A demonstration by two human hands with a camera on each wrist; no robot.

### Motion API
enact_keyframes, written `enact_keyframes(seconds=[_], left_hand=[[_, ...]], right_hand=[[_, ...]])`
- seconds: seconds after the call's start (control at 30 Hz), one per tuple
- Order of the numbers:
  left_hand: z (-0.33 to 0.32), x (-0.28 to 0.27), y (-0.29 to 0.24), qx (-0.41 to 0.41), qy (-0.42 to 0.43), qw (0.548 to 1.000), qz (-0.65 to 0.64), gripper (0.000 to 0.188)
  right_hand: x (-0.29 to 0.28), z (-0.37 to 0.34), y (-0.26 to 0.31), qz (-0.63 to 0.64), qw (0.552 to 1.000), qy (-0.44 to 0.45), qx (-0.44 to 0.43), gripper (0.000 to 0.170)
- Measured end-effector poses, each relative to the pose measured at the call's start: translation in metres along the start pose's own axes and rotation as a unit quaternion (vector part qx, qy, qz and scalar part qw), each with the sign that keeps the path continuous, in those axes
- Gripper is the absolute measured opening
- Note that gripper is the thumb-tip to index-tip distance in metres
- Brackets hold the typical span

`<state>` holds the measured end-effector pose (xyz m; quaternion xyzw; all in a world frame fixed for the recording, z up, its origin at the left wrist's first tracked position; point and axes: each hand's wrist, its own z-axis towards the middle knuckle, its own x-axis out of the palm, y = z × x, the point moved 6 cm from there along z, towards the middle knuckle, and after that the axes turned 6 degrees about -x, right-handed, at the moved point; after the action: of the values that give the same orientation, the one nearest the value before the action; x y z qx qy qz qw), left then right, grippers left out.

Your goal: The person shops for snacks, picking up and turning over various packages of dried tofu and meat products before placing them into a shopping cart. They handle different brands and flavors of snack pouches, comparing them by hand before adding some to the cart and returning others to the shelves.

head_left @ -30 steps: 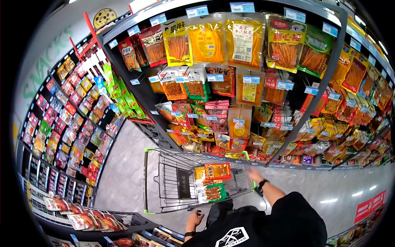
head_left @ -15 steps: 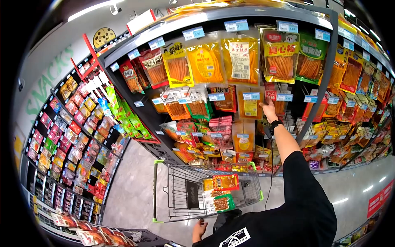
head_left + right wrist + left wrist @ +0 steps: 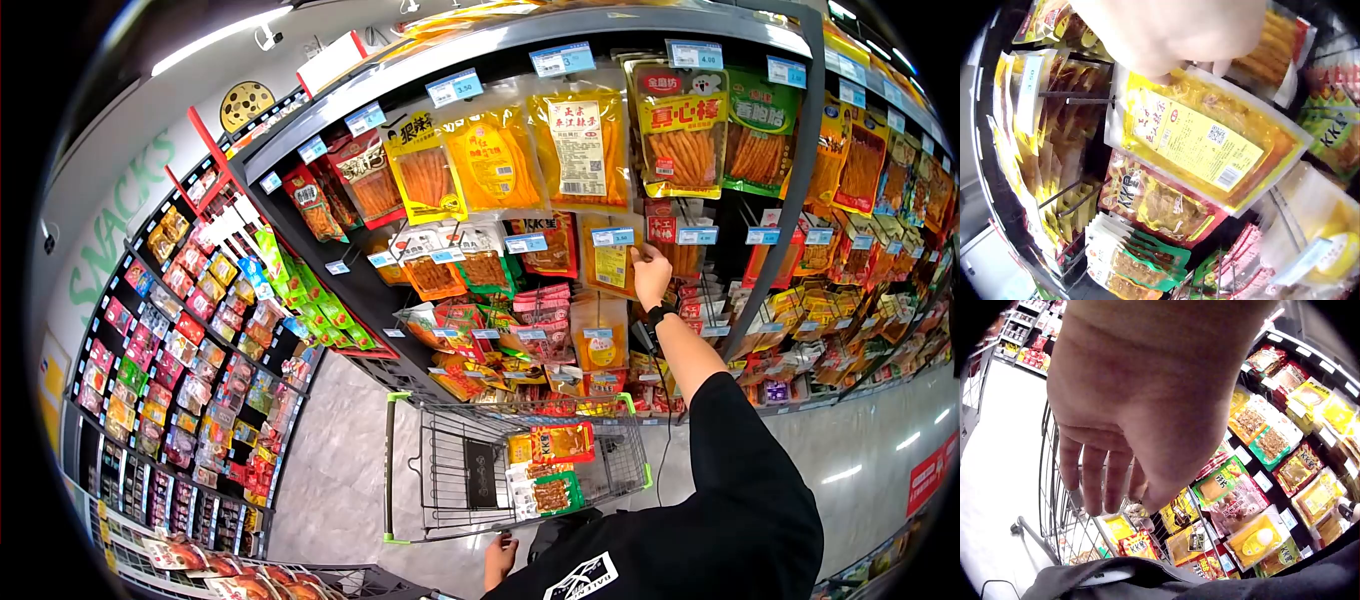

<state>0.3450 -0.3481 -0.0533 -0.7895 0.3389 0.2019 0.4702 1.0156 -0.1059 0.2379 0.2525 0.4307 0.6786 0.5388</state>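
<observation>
My right hand [image 3: 652, 274] is at the middle row of the snack rack, its fingers on the right edge of a yellow pack [image 3: 608, 266] under a price tag. In the right wrist view my right hand [image 3: 1179, 31] grips the upper edge of this yellow pack [image 3: 1200, 140], which has a pale label and hangs tilted by a hook. My left hand [image 3: 499, 556] hangs low beside the cart [image 3: 470, 528], holding nothing. Its fingers [image 3: 1102, 469] hang loosely in the left wrist view, above the cart's wire basket.
Several snack packs [image 3: 552, 493] lie in the cart. A red-and-black KK pack [image 3: 1157, 200] hangs beside the gripped pack. Large yellow packs [image 3: 493, 160] hang in the row above. More shelves [image 3: 180, 380] stand at the left, with grey floor [image 3: 330, 460] between.
My right hand rose from near the cart to the rack, then shifted slightly onto the yellow pack's edge. The cart appears further right and lower in the head view.
</observation>
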Motion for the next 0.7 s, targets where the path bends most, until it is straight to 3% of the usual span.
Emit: enact_keyframes(seconds=[0.1,0.17,0.33,0.47,0.53,0.7], left_hand=[[-0.001,0.000,-0.017,-0.006,0.007,1.000,0.001,0.040],[0.000,0.000,-0.022,0.002,0.014,1.000,0.002,0.040],[-0.004,0.002,-0.026,-0.008,0.014,1.000,-0.003,0.039],[-0.005,0.003,-0.022,-0.006,0.009,1.000,-0.010,0.037],[-0.001,0.004,-0.017,-0.003,0.007,1.000,-0.016,0.036],[-0.002,0.003,-0.019,0.003,0.008,1.000,-0.016,0.035]], right_hand=[[-0.001,-0.004,0.000,-0.019,1.000,-0.011,0.011,0.034],[-0.004,-0.006,0.010,-0.044,0.996,-0.052,-0.054,0.034],[0.007,-0.001,-0.003,0.105,0.993,0.024,0.056,0.031],[0.020,0.003,-0.020,0.216,0.975,0.012,0.054,0.034],[0.036,0.009,-0.037,0.279,0.957,0.067,0.042,0.031],[0.030,0.006,-0.026,0.227,0.967,0.090,0.075,0.026]])
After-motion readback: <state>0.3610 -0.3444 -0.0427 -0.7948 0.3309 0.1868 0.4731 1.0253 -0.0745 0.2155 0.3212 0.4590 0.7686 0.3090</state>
